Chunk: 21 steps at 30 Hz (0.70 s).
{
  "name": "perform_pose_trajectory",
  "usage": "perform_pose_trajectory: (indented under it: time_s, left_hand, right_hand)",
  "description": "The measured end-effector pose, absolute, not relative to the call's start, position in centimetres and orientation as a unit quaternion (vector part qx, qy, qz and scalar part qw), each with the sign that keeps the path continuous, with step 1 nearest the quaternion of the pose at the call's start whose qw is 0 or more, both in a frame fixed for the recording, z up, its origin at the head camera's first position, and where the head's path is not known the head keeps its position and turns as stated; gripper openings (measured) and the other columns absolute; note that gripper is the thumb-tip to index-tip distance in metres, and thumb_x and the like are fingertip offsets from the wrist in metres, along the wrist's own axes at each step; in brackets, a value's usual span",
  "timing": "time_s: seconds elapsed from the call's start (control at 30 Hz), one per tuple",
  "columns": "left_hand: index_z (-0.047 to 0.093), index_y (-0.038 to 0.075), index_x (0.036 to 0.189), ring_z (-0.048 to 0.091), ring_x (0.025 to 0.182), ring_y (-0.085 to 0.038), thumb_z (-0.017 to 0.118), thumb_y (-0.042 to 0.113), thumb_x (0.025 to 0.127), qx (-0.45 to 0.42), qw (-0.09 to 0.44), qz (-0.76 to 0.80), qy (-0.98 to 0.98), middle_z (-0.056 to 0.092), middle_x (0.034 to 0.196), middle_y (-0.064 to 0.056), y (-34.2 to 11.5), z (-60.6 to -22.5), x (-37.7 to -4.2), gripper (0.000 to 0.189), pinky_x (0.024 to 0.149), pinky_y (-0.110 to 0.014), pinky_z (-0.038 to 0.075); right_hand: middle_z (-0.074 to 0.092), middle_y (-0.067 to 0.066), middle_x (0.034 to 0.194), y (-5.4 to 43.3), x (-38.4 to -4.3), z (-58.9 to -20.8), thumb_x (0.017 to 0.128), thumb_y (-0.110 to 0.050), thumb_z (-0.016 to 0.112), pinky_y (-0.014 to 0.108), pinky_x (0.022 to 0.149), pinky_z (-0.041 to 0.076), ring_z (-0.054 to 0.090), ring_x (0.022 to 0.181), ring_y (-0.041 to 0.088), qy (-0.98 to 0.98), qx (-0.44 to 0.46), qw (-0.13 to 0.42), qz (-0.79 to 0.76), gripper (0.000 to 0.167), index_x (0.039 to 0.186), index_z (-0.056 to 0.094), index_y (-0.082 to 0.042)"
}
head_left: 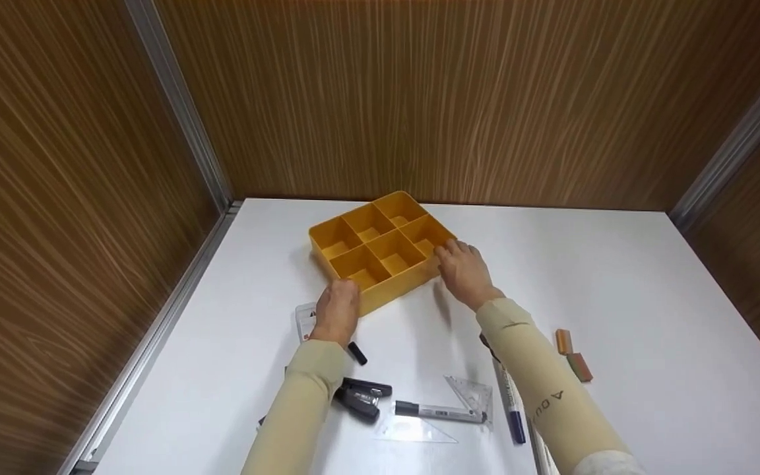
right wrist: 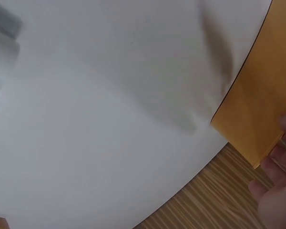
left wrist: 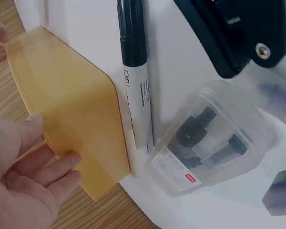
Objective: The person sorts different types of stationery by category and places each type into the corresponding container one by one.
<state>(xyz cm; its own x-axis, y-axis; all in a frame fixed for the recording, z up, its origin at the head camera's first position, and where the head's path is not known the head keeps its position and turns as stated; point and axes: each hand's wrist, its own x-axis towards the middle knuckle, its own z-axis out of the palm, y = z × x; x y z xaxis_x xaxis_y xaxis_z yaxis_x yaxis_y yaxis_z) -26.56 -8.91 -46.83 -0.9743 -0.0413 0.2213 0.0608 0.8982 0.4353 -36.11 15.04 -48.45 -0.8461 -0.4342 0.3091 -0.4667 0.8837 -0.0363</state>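
A yellow-orange tray (head_left: 396, 288) with several square compartments stands at an angle near the back of the white table. My left hand (head_left: 337, 310) grips the rim at its near-left corner. In the left wrist view, the thumb and fingers (left wrist: 62, 179) bend over that rim from both sides. At the right corner my right hand (head_left: 466, 272) holds the rim, its fingertips over the edge in the right wrist view. Beside the left hand lie a clear plastic case (left wrist: 214, 148) with black parts inside and a black-capped marker (left wrist: 138, 86).
Nearer me lie a black stapler (head_left: 360, 399), a grey marker (head_left: 439, 413), two clear set squares and a blue-capped marker (head_left: 513, 412). Two eraser-like blocks (head_left: 579, 367) lie right of my right sleeve. Wood-grain panels (head_left: 406, 99) wall the table at the back and sides.
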Motion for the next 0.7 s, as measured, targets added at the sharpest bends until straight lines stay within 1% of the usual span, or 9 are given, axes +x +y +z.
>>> perform_pose_trajectory:
  time_s: [0.13,0.2,0.3,0.4,0.5,0.6,0.7]
  left_hand:
    - [0.077,-0.001,0.079,0.067,0.066,-0.021,0.058,-0.012,0.083,-0.046,0.154,-0.145,-0.976,0.072,0.072,-0.011,-9.2,-47.0,-26.5,0.022,0.057,-0.033,0.055]
    - [0.077,0.0,0.077,0.067,0.065,-0.02,0.061,-0.012,0.082,-0.064,0.172,-0.12,-0.976,0.071,0.071,-0.011,-9.4,-47.1,-26.4,0.02,0.054,-0.031,0.054]
    - [0.077,0.0,0.077,0.068,0.064,-0.022,0.065,-0.013,0.081,-0.093,0.199,-0.083,-0.972,0.072,0.072,-0.011,-9.7,-47.4,-26.4,0.018,0.055,-0.032,0.056]
    - [0.077,-0.001,0.078,0.068,0.066,-0.023,0.067,-0.012,0.081,-0.112,0.212,-0.06,-0.969,0.074,0.076,-0.013,-9.9,-47.7,-26.6,0.015,0.06,-0.033,0.058]
    - [0.077,-0.002,0.082,0.07,0.071,-0.024,0.068,-0.012,0.081,-0.127,0.206,-0.049,-0.969,0.075,0.083,-0.015,-9.9,-47.9,-26.7,0.014,0.068,-0.034,0.06]
    - [0.077,-0.004,0.085,0.072,0.08,-0.028,0.067,-0.012,0.083,-0.14,0.192,-0.07,-0.969,0.075,0.094,-0.017,-9.7,-48.0,-26.9,0.014,0.078,-0.039,0.06]
    - [0.076,-0.005,0.086,0.072,0.087,-0.03,0.066,-0.013,0.083,-0.152,0.181,-0.089,-0.968,0.074,0.101,-0.019,-9.5,-48.1,-27.2,0.013,0.086,-0.042,0.058]
  right_hand:
    - [0.061,0.016,0.114,15.9,-35.9,-48.8,0.094,-0.009,0.065,0.052,0.102,0.047,0.058,0.108,0.038,-0.952,0.246,0.167,0.076,0.018,0.111,0.061,-0.006]
    - [0.063,0.015,0.11,16.4,-35.8,-49.0,0.095,-0.01,0.064,0.052,0.101,0.048,0.059,0.104,0.037,-0.949,0.248,0.172,0.088,0.013,0.108,0.063,-0.007]
    - [0.065,0.013,0.102,17.3,-35.6,-49.2,0.096,-0.009,0.063,0.052,0.098,0.048,0.06,0.097,0.034,-0.944,0.252,0.18,0.11,0.007,0.101,0.066,-0.006]
    - [0.068,0.012,0.095,18.2,-35.2,-49.5,0.093,-0.005,0.064,0.052,0.099,0.048,0.061,0.097,0.034,-0.934,0.264,0.197,0.139,0.005,0.096,0.069,-0.004]
    - [0.069,0.012,0.091,19.0,-34.7,-49.7,0.09,-0.001,0.066,0.053,0.1,0.047,0.062,0.099,0.035,-0.922,0.281,0.212,0.161,0.005,0.093,0.07,-0.002]
    - [0.069,0.012,0.087,19.6,-33.9,-49.8,0.089,0.002,0.066,0.053,0.1,0.048,0.064,0.093,0.035,-0.914,0.295,0.214,0.178,0.004,0.09,0.069,-0.001]
    - [0.069,0.012,0.085,20.1,-33.2,-49.7,0.087,0.005,0.066,0.051,0.096,0.052,0.065,0.087,0.033,-0.911,0.296,0.212,0.193,0.007,0.087,0.068,-0.001]
